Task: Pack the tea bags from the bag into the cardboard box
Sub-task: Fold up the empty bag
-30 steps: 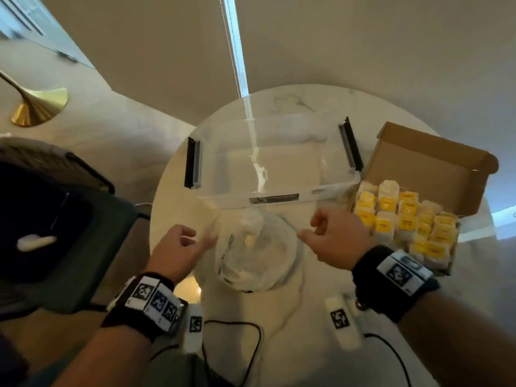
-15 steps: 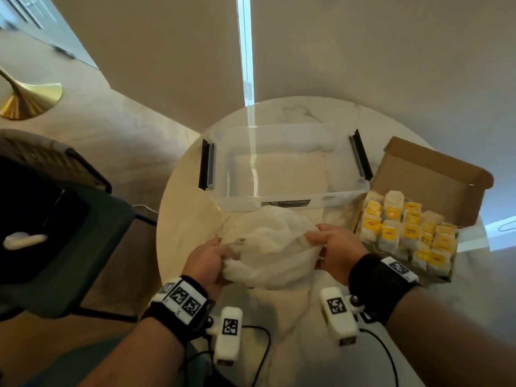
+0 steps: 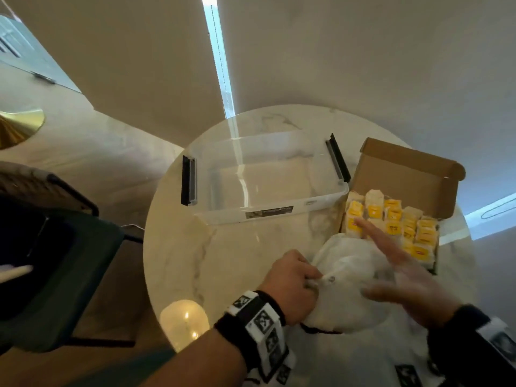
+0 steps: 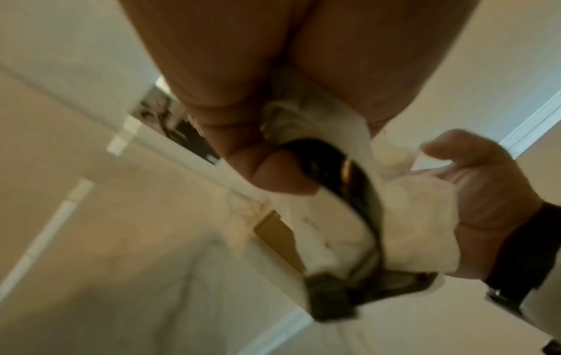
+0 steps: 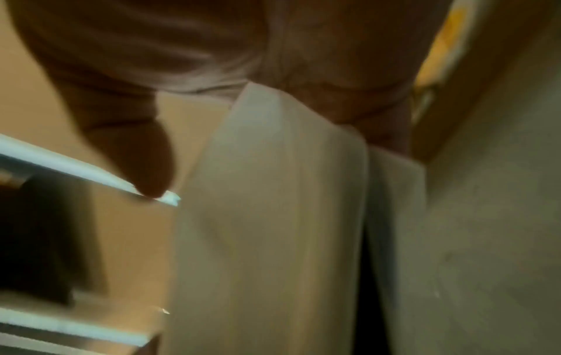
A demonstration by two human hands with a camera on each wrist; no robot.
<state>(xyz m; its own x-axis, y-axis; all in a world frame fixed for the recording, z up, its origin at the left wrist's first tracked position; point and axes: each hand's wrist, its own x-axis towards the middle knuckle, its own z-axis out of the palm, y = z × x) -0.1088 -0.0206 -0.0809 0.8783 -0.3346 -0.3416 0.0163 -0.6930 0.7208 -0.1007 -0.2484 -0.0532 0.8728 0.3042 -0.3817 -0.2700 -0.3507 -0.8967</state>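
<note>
A crumpled white bag (image 3: 346, 263) lies on the round marble table (image 3: 223, 252), just in front of the open cardboard box (image 3: 405, 180). Rows of yellow-labelled tea bags (image 3: 391, 216) stand packed inside the box. My left hand (image 3: 293, 280) grips the bag's left edge; in the left wrist view its fingers (image 4: 242, 156) pinch the white material (image 4: 303, 120). My right hand (image 3: 396, 263) is blurred and lies flat over the bag with fingers spread, the index finger reaching over the box's near corner. The right wrist view shows only blurred palm, the bag (image 5: 273, 216) and a yellow strip of tea bags (image 5: 446, 36).
A clear plastic tub (image 3: 251, 216) with black end clips stands at the back of the table, left of the box. A dark green chair (image 3: 55, 275) is off the table's left side. Cables and wrist gear lie along the near edge.
Both hands and the bag have shifted right, up against the box. The right hand let go of the bag's edge and spread flat over it; the left hand keeps its grip.
</note>
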